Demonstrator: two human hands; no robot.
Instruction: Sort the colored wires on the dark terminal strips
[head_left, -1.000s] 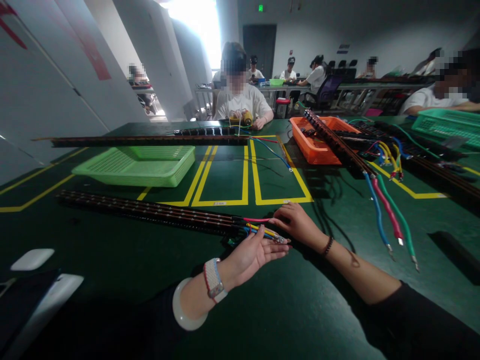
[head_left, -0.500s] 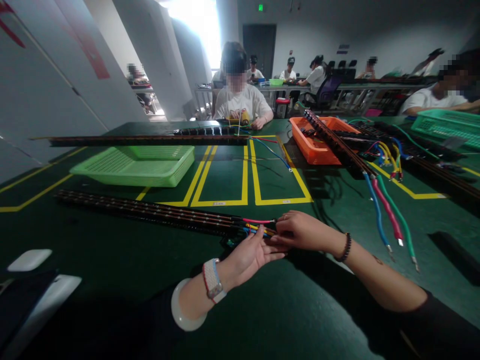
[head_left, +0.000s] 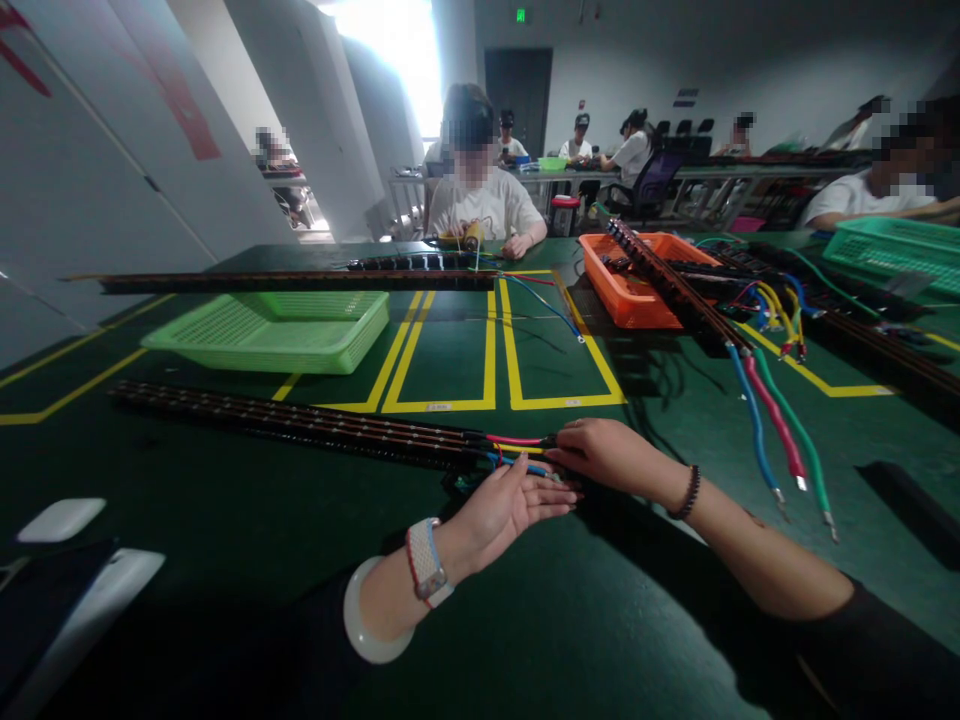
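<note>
A long dark bar assembly (head_left: 322, 428) with copper-coloured strips lies slanting across the green table. From its right end come a red wire (head_left: 517, 440), a yellow wire (head_left: 523, 450) and a blue wire (head_left: 517, 467). My left hand (head_left: 502, 510) is palm up beneath the wires, with its fingers stretched out to the right and its thumb by the blue wire. My right hand (head_left: 600, 455) has its fingers bent together at the wires' free ends, just above my left fingertips. What its fingertips pinch is hidden.
A green basket (head_left: 330, 350) stands behind the bar, with another long bar (head_left: 300, 283) over its rear edge. At the right, an orange basket (head_left: 637, 312) carries a slanted bar (head_left: 671, 285) with thick wires. A person (head_left: 484, 195) sits across the table (head_left: 600, 620).
My right fingers have lifted slightly off my left palm, and the yellow and blue wires show more fully. The person opposite has moved the yellow object slightly left.
</note>
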